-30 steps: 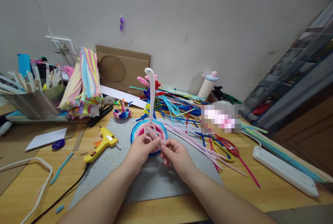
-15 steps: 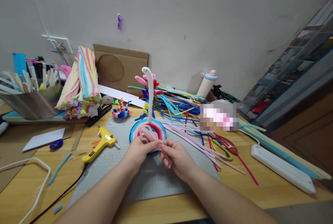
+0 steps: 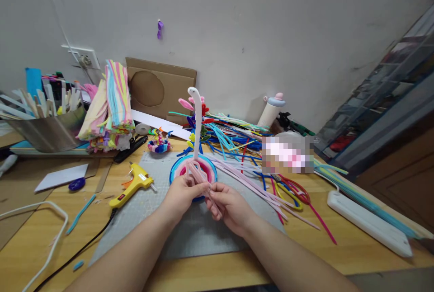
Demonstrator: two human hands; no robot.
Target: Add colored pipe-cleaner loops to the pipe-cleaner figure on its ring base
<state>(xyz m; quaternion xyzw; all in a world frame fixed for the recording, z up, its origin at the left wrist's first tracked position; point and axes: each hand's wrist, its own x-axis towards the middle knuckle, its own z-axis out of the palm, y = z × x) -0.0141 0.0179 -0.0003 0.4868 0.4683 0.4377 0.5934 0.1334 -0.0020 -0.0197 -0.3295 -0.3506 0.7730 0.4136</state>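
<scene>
A bundle of pale pink pipe cleaners [image 3: 194, 171], bent into loops at the top, is pinched between both hands. My left hand [image 3: 185, 195] is closed round the looped part. The fingertips of my right hand [image 3: 228, 204] grip the same bundle at its lower end, touching the left thumb. Just behind them lies a round coil [image 3: 175, 165] of blue, white and pink pipe cleaners, partly covered by my hands. From it rises a white pipe-cleaner neck [image 3: 197, 124] with a small head and dark eyes.
A yellow glue gun [image 3: 133, 187] lies left on the grey cutting mat [image 3: 193, 242]. Loose pink pipe cleaners [image 3: 244, 178] and yellow-handled scissors [image 3: 288, 195] are on the right. A white power strip [image 3: 369, 222] lies further right. Pipe-cleaner bundles [image 3: 117, 97] and a metal container [image 3: 50, 131] stand back left.
The view has shifted slightly, so the scene sits a little further right. Both hands stay together on the pink bundle, with its loops turned slightly more upright.
</scene>
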